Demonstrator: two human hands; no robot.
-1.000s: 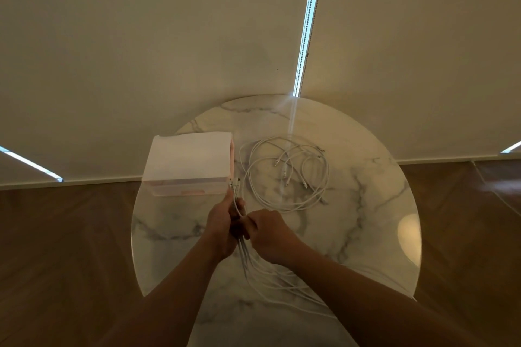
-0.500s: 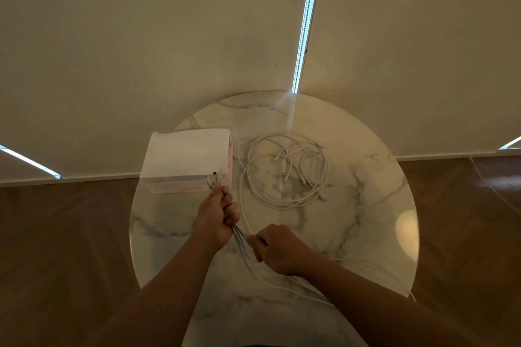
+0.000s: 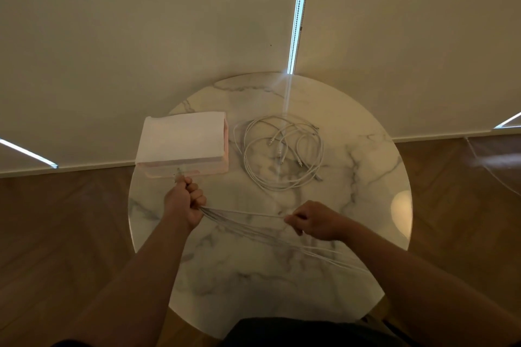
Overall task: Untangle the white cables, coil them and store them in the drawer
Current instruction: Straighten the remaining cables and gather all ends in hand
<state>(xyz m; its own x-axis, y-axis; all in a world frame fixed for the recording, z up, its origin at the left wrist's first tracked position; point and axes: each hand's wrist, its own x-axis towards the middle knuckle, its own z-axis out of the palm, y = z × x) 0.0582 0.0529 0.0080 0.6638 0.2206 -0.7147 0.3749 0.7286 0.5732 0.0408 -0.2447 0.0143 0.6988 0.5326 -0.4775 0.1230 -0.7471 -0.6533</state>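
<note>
My left hand (image 3: 184,203) grips a bundle of thin white cables (image 3: 222,213); my right hand (image 3: 314,220) pinches them farther along.

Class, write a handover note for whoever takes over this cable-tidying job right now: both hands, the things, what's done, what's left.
Left hand: grips one end of a bundle of white cables, plugs poking out above the fist, just in front of the drawer unit.
Right hand: pinches the same bundle further along; strands stretched between the hands.
A tangled pile of more cables lies on the marble table, right of the drawer unit.
Done: one bundle pulled clear of the pile.
Left: coil it, untangle and coil the pile, store everything in the drawer, which looks shut.
</note>
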